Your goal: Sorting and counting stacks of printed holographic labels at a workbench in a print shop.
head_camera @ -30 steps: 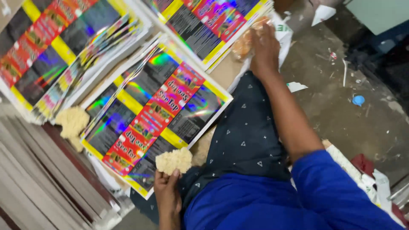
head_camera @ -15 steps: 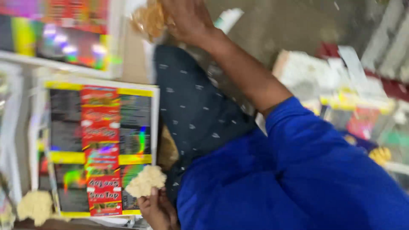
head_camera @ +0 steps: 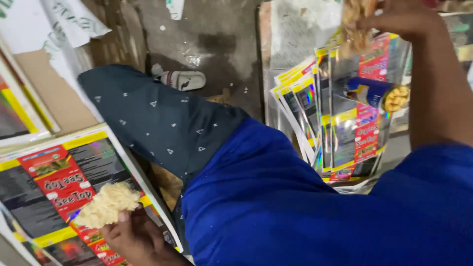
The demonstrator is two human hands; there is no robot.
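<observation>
My left hand [head_camera: 133, 237] is at the bottom left, closed on a pale, crumbly wad of fibre [head_camera: 105, 204]. The wad rests on a glossy printed sheet [head_camera: 34, 212] with red and yellow bands. My right hand [head_camera: 401, 19] is at the top right, gripping a second brownish wad [head_camera: 357, 22]. It holds that wad over the top edge of a fanned stack of shiny holographic sheets [head_camera: 340, 128]. My leg in dark patterned trousers [head_camera: 157, 123] stretches between the two piles.
A white sandal [head_camera: 182, 80] lies on the dirty concrete floor [head_camera: 221, 44] past my knee. Paper scraps and cardboard [head_camera: 54, 93] lie at the upper left. More printed sheets [head_camera: 15, 113] sit at the left edge.
The view has swung to the right. My right hand has carried its wad from the far stack to the fanned stack at my right. The left hand stays on its sheet.
</observation>
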